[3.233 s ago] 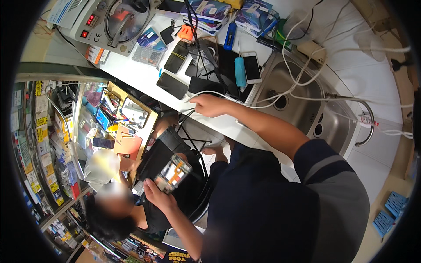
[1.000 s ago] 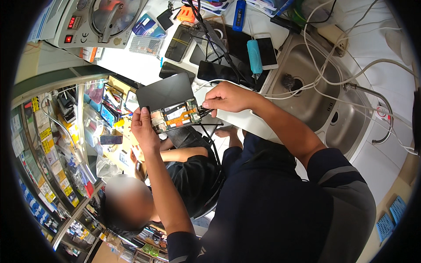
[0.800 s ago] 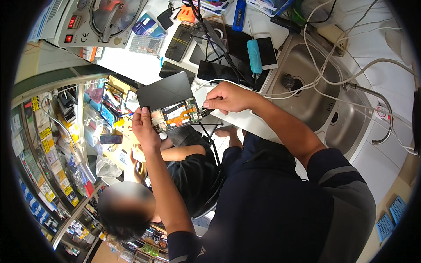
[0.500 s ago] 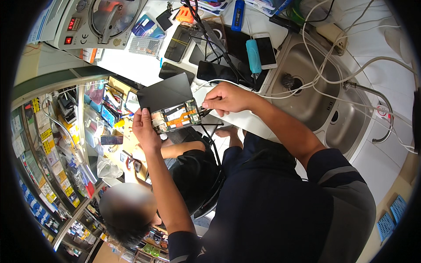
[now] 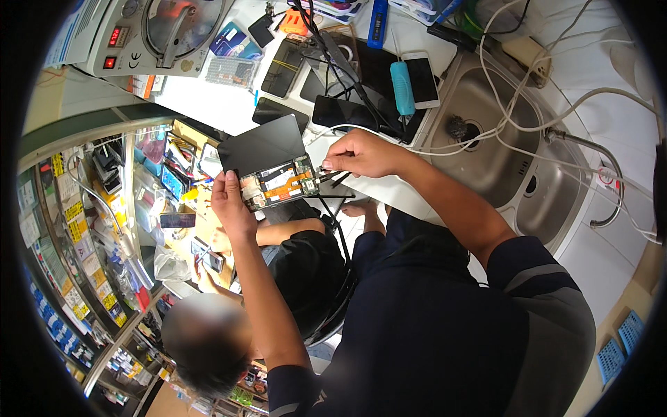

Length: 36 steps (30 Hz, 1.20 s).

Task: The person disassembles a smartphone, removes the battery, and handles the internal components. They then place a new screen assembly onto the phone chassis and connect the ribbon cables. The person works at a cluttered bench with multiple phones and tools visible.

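My left hand (image 5: pixel 232 201) is closed on the left edge of an opened smartphone (image 5: pixel 280 185), thumb on top. Its circuit boards and an orange flex strip face up. A dark flat panel (image 5: pixel 264 147) juts from the phone's far side. At the right edge of the phone, my right hand (image 5: pixel 358 154) pinches a thin dark tool (image 5: pixel 331 176), perhaps tweezers, with its end against or very near the board. Whether it touches cannot be made out. Both hands are above the gap beside the white counter.
A white counter (image 5: pixel 201 104) carries several phones, a teal-handled tool (image 5: pixel 401 88) and black cables. Pale cables cross the steel sink (image 5: pixel 479 118) at right. A machine with a round lid (image 5: pixel 182 31) stands far left. A co-worker (image 5: pixel 208 333) sits at a cluttered workbench at lower left.
The dark tool and my right fingers have shifted slightly at the phone's right edge. The co-worker's head and hands have moved; the phone stays almost in place.
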Tool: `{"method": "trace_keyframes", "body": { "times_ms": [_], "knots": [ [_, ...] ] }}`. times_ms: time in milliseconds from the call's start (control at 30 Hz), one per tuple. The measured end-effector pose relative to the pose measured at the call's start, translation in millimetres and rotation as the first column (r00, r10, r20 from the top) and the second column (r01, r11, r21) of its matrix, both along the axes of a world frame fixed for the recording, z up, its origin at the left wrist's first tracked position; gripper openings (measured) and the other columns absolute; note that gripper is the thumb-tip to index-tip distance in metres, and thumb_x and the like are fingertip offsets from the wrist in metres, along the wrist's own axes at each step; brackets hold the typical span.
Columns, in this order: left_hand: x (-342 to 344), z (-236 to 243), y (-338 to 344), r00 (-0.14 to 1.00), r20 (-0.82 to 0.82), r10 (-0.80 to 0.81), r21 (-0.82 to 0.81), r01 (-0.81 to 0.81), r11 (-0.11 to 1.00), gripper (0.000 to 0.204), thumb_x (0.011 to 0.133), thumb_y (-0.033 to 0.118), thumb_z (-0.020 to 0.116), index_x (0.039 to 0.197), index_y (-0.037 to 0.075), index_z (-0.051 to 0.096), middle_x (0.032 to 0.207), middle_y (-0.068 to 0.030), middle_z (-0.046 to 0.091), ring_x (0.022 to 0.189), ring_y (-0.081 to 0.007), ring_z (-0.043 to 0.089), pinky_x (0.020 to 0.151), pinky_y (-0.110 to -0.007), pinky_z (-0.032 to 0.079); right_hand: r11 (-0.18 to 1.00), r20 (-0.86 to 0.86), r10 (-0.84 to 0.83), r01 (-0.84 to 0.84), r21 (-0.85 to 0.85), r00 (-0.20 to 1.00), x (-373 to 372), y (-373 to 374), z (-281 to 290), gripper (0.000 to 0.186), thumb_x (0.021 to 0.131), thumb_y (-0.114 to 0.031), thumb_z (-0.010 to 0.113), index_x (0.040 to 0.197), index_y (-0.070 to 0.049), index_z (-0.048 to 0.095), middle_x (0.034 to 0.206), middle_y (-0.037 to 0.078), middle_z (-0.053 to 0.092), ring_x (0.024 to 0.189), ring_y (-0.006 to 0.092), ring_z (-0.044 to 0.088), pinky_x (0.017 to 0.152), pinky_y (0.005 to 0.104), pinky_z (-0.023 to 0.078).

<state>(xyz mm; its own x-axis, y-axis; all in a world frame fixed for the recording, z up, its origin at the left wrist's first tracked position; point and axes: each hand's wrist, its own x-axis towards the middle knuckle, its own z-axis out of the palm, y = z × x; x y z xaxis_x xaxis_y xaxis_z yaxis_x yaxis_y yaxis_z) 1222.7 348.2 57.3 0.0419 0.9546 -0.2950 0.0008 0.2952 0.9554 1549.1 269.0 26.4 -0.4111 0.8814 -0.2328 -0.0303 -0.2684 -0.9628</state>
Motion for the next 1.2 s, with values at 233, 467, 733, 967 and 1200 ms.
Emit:
{"method": "trace_keyframes", "body": {
  "times_ms": [233,467,733,967,1200],
  "knots": [
    [-1,-1,0,0.999,-0.053,0.001,0.029,0.0,1.0,0.018,0.113,0.018,0.063,0.112,0.001,0.07,0.101,-0.0007,0.074,0.087,-0.0054,0.063,0.08,-0.022,0.052,0.999,0.012,-0.009,0.009,0.034,1.0,-3,0,1,0.034,0.109,-0.03,0.068,0.1,0.001,0.077,0.064,0.001,0.054,0.058,0.0083,0.045,0.054,0.0304,0.041],
    [3,-2,-2,0.998,-0.054,-0.012,0.042,0.014,0.999,0.017,0.112,0.018,0.065,0.111,0.002,0.07,0.097,0.0018,0.071,0.081,-0.0036,0.056,0.074,-0.022,0.047,1.0,0.037,0.027,-0.028,0.006,0.999,-4,-1,1,0.033,0.11,-0.029,0.067,0.102,0.002,0.078,0.065,0.003,0.06,0.054,0.0081,0.054,0.053,0.0293,0.045],
    [18,-3,-15,0.999,-0.048,0.024,0.083,-0.019,0.996,0.017,0.111,0.017,0.067,0.113,0.0,0.07,0.1,-0.0001,0.073,0.086,-0.0055,0.06,0.08,-0.022,0.049,0.992,0.003,0.011,-0.01,-0.129,1.0,-7,-10,-1,0.033,0.109,-0.029,0.064,0.101,0.0,0.079,0.073,0.003,0.068,0.061,0.0108,0.07,0.058,0.0274,0.05],
    [7,-6,-17,0.985,-0.172,-0.022,0.032,0.028,0.999,0.017,0.111,0.018,0.067,0.111,0.001,0.069,0.096,0.0024,0.07,0.082,-0.0039,0.056,0.074,-0.021,0.046,0.995,0.107,-0.028,0.038,-0.088,0.994,-14,-15,-19,0.032,0.107,-0.032,0.068,0.101,-0.002,0.077,0.075,0.008,0.07,0.072,0.0197,0.073,0.068,0.036,0.054],
    [-14,-11,-25,0.941,-0.339,0.011,-0.007,-0.014,1.0,0.021,0.11,0.022,0.068,0.111,0.001,0.069,0.087,0.0065,0.063,0.074,-0.0031,0.046,0.067,-0.021,0.038,0.821,0.765,-0.562,0.095,0.563,0.316,-14,4,-44,0.035,0.088,-0.021,0.082,0.114,0.001,0.071,0.112,0.013,0.068,0.106,0.0348,0.063,0.092,0.0427,0.05]
  ]
}}
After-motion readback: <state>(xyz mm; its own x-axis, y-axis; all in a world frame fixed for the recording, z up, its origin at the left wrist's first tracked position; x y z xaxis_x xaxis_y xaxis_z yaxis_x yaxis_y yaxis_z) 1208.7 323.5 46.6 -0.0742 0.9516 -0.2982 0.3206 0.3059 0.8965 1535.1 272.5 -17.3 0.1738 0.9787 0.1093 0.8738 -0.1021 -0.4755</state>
